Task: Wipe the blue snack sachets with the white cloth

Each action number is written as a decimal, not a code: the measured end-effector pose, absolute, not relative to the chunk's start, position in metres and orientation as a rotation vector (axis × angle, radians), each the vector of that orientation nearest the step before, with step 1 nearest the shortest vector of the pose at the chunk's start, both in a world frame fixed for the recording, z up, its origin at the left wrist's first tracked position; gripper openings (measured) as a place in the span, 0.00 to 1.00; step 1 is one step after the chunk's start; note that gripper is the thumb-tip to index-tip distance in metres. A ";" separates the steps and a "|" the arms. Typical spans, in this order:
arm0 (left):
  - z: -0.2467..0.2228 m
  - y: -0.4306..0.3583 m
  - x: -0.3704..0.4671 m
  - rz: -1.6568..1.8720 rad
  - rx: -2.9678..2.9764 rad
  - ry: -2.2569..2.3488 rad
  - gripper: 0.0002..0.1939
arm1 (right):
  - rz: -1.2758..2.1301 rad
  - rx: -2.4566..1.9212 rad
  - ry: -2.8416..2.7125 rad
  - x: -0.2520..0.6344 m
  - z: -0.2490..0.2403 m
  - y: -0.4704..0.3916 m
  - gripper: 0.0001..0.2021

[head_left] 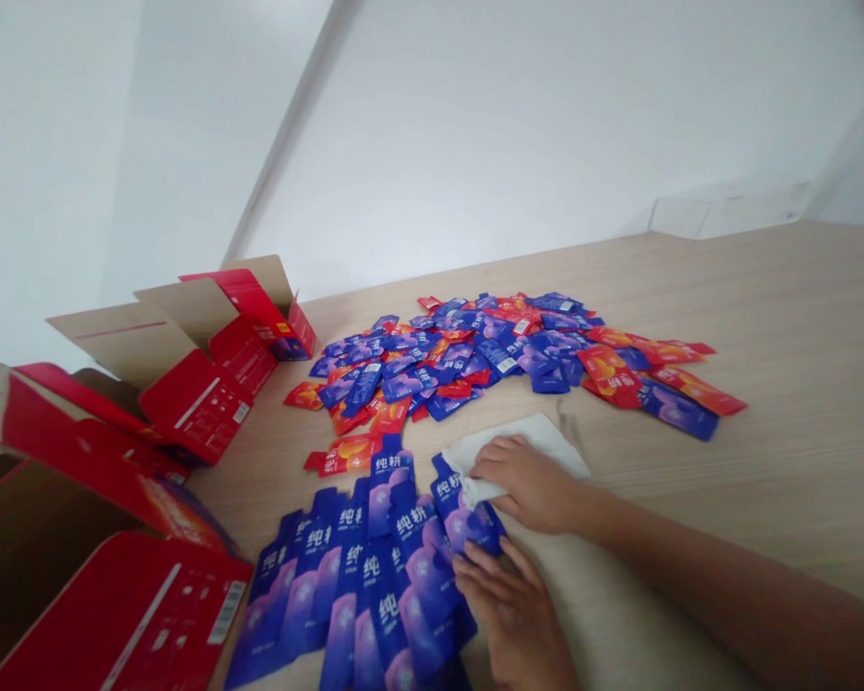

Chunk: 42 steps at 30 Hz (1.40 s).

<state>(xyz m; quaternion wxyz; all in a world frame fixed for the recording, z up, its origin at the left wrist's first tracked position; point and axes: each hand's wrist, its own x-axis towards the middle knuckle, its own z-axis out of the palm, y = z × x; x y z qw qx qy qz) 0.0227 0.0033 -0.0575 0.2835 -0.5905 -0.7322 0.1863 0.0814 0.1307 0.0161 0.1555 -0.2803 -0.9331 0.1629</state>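
My right hand [529,480] is closed over the near left part of a folded white cloth [551,440], which touches the upper part of a purple pouch [461,523]. My left hand [511,609] lies with its fingers stretched out, their tips on the lower end of that same pouch. To the left, several purple pouches [418,547] lie face up in overlapping rows, necks pointing away from me. Beyond them spreads a loose heap of purple and red-orange pouches [453,355].
Open red cartons [194,408] with raised flaps stand along the left, the nearest carton [165,614] at the lower left corner. A red-orange pouch [349,453] lies between rows and heap. The wooden table [778,317] meets a white wall [518,134] behind.
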 end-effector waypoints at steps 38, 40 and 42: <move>-0.043 0.001 0.019 0.414 -1.659 -1.932 0.17 | 0.736 -0.483 -2.687 0.077 0.019 0.107 0.18; -0.047 0.002 0.021 0.427 -1.657 -1.970 0.17 | 0.736 -0.491 -2.689 0.075 0.019 0.106 0.18; -0.048 0.002 0.021 0.424 -1.641 -1.967 0.17 | 0.727 -0.531 -2.680 0.074 0.019 0.109 0.18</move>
